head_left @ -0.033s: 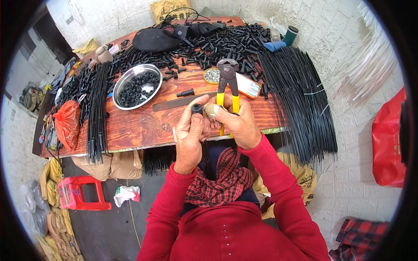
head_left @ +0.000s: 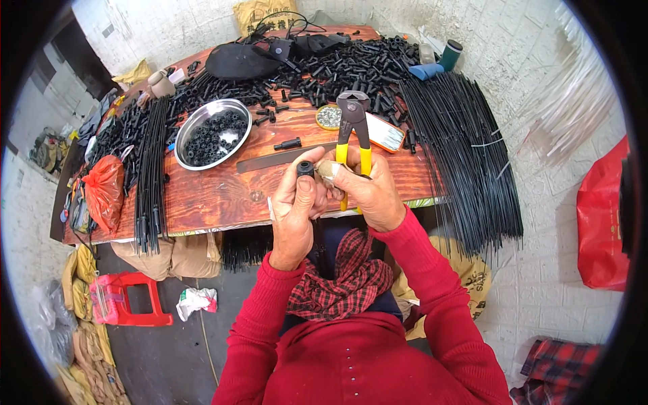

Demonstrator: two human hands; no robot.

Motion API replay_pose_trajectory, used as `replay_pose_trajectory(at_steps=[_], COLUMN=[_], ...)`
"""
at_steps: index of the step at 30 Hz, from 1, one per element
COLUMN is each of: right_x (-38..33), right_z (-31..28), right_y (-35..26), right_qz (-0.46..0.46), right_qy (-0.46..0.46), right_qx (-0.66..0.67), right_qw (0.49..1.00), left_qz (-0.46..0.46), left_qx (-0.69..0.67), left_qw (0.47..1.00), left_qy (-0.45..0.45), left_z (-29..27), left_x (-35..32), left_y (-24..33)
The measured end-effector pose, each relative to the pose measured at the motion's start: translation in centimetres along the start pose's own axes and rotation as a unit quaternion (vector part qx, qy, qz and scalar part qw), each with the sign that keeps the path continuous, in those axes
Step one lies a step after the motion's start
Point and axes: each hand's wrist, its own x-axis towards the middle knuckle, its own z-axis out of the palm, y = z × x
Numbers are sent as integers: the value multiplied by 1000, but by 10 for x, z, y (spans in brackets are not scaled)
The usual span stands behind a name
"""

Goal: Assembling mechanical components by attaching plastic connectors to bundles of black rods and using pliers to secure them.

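Observation:
Over the table's near edge, my left hand [head_left: 293,214] is closed around a black cylindrical fitting [head_left: 306,169], its round hollow-looking end facing up by the thumb. My right hand [head_left: 375,196] grips end-cutting pliers [head_left: 353,120] with yellow handles, jaws pointing away from me. Its thumb and fingertips, wrapped in tan tape or cloth, meet the left fingers beside the fitting. What those fingertips pinch is hidden. Just beyond my hands, another black fitting [head_left: 287,144] lies near a flat dark metal strip [head_left: 260,162].
A steel bowl [head_left: 180,154] holds black ring-shaped parts. Behind it spreads a heap of black fittings [head_left: 331,71]. Bundles of black rods lie left [head_left: 150,182] and right [head_left: 466,162]. A round tin of small metal pieces [head_left: 329,117] adjoins a white tray [head_left: 385,133]. A red stool [head_left: 138,317] stands at lower left.

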Motion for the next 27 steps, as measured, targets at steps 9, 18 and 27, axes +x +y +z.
replay_pose_trajectory(at_steps=[9, 18, 27], right_x=[1, 1, 2], right_z=[2, 2, 6], right_y=[0, 1, 1], right_qz=[12, -18, -292], right_qy=[7, 6, 82], right_qx=[-4, -28, -410], right_qw=[1000, 999, 860], left_qz=[2, -3, -16], left_qx=[-6, -13, 8], left_qw=[1000, 1000, 1000], left_qy=[-11, -13, 10], left_z=[-3, -4, 0], left_x=[2, 3, 4], left_y=[-2, -2, 2])
